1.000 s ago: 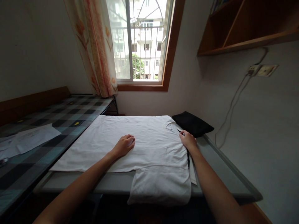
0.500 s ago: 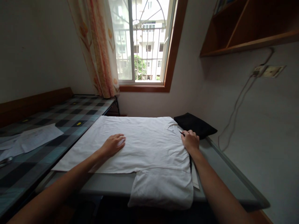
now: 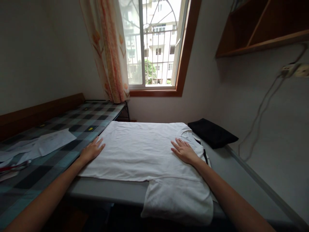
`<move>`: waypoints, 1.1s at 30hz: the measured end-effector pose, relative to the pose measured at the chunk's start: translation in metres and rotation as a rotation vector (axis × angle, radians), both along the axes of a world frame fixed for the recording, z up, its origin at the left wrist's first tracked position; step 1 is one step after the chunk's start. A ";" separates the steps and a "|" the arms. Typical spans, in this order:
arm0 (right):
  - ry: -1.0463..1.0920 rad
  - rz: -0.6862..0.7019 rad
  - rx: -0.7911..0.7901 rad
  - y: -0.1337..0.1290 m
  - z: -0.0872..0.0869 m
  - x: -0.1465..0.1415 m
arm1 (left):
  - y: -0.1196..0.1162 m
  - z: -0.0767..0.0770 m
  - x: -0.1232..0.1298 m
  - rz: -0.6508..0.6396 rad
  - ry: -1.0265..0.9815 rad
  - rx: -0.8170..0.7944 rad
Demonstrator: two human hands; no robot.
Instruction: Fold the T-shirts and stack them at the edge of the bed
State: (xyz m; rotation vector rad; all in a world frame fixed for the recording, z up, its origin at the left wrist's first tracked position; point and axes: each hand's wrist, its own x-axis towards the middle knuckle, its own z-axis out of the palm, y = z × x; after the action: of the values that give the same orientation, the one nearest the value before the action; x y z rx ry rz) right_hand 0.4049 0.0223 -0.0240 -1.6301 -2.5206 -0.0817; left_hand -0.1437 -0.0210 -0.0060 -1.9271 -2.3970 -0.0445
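A white T-shirt (image 3: pixel 140 145) lies spread sideways over a grey table (image 3: pixel 108 190), its neckline to the right and its hem to the left. One sleeve hangs over the table's front edge. My left hand (image 3: pixel 92 149) rests at the shirt's left hem with its fingers spread. On the chest area, below and left of the collar, my right hand (image 3: pixel 184 150) lies flat, fingers apart. Something with a black edge and a white part shows from under the shirt at the shoulder, mostly hidden.
A folded black cloth item (image 3: pixel 212 132) lies beyond the collar, by the right wall. On the left stands a bed with a checked cover (image 3: pixel 58 122), papers (image 3: pixel 53 141) on it. Cables (image 3: pixel 260 112) hang on the right wall below a wooden shelf (image 3: pixel 256 45).
My left hand has slid left across the shirt to its hem. The right hand has left the collar edge and moved left onto the chest, opening flat. The view has turned slightly left.
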 end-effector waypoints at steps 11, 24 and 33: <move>-0.037 -0.033 0.003 -0.009 0.009 0.004 | -0.001 -0.003 0.016 -0.147 0.106 0.190; -0.057 -0.266 -0.063 -0.011 0.013 0.012 | -0.002 -0.006 0.097 -0.324 -0.079 0.046; -0.022 -0.270 -0.075 0.013 0.010 0.010 | 0.013 -0.001 0.097 -0.299 -0.087 0.021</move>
State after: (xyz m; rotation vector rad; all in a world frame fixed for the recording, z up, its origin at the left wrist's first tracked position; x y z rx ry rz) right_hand 0.4149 0.0355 -0.0140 -1.9997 -2.3290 -0.0332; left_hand -0.0463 -0.0076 -0.0074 -2.3002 -2.1247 -0.1706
